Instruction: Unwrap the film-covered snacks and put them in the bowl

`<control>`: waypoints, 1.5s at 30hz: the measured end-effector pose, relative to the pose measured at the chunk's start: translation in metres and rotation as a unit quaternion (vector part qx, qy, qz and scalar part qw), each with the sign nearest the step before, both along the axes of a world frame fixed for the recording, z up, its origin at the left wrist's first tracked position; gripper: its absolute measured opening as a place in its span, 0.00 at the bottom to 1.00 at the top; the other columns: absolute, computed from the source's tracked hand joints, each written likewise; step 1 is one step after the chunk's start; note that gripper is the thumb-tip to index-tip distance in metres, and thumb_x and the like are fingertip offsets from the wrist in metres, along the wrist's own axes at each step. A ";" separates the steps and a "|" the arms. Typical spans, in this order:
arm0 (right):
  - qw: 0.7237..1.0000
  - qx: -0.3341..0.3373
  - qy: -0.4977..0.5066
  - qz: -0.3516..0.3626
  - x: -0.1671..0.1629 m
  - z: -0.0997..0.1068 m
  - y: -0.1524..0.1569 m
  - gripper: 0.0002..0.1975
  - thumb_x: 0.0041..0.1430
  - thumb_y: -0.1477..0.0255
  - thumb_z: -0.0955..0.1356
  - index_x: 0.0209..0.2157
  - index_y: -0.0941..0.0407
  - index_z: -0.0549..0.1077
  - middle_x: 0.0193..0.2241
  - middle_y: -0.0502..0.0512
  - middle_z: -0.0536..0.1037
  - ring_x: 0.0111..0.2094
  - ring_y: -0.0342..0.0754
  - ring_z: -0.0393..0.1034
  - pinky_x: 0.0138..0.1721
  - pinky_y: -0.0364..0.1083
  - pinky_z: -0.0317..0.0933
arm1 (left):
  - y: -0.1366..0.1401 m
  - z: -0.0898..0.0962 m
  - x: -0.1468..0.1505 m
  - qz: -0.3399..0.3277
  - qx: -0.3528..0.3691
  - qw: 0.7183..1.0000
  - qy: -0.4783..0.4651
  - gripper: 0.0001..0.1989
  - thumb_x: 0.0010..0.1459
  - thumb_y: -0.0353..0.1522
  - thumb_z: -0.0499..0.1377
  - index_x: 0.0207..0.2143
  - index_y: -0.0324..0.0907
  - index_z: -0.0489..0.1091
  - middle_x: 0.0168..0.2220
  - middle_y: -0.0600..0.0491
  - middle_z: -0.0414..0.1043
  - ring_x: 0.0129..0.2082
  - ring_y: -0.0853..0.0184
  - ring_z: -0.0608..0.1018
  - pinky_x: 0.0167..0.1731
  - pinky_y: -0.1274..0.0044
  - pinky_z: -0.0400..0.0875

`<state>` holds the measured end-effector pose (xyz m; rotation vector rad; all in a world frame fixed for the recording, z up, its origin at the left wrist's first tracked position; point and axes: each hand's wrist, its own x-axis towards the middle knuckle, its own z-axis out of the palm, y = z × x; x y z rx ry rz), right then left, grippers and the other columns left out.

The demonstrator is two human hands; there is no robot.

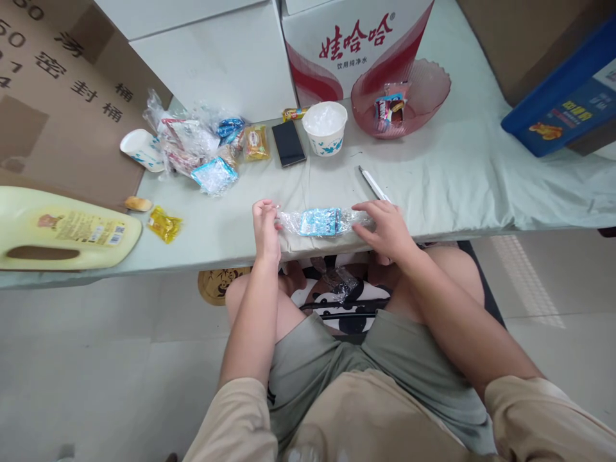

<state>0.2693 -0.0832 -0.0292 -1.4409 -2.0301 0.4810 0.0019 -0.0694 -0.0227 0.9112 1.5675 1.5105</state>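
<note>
A small blue packet wrapped in clear plastic film (320, 222) lies flat near the table's front edge, with loose film stretching out to both sides. At its left end, my left hand (266, 228) has curled fingers closed on the film. My right hand (385, 230) is over the film's right end, thumb and forefinger apart, fingertips at the plastic. Just beyond the right hand lies a white pen (373, 182), its near end partly hidden by the fingers.
Behind are a paper cup (326, 131), a phone (289, 143), a pink bowl (363, 109) with snack packets, and a heap of film-wrapped packets (187, 144). A yellow jug (67, 228) lies at left, near a yellow wrapper (164, 224). Cartons (212, 58) line the back.
</note>
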 end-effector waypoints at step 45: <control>0.985 -0.017 -0.053 0.162 -0.023 -0.007 -0.012 0.12 0.63 0.73 0.66 0.46 0.52 0.78 0.60 0.58 0.75 0.61 0.62 0.67 0.56 0.63 0.62 | -0.020 0.006 0.024 -0.220 -0.058 0.965 0.130 0.10 0.49 0.39 0.68 0.23 0.41 0.79 0.23 0.52 0.78 0.30 0.62 0.80 0.33 0.73 0.73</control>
